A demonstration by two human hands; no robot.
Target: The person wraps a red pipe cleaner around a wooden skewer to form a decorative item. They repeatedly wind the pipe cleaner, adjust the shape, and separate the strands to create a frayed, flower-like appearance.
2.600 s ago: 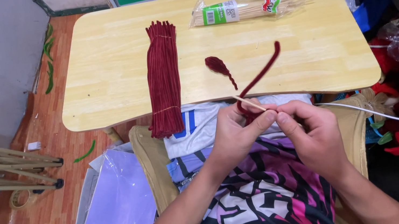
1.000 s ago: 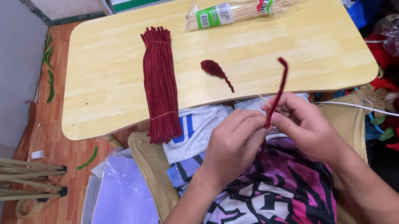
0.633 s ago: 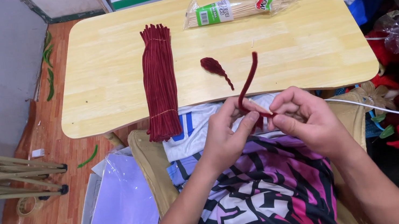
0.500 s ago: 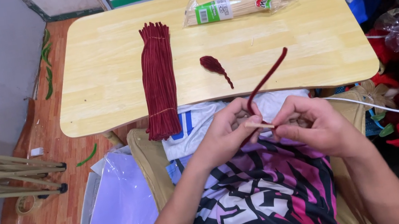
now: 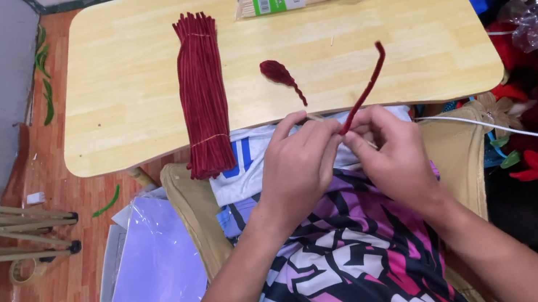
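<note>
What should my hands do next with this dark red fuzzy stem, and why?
Probably keep winding the loose end down around the thin stick. Both the left hand and right hand pinch the dark red stem where it meets the stick, and most of the stem juts free toward the table, seemingly unwrapped.

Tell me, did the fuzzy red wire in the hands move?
Yes. The wire had its free end down over the table edge near the small red loop; now it points up and right, away from the loop.
</note>
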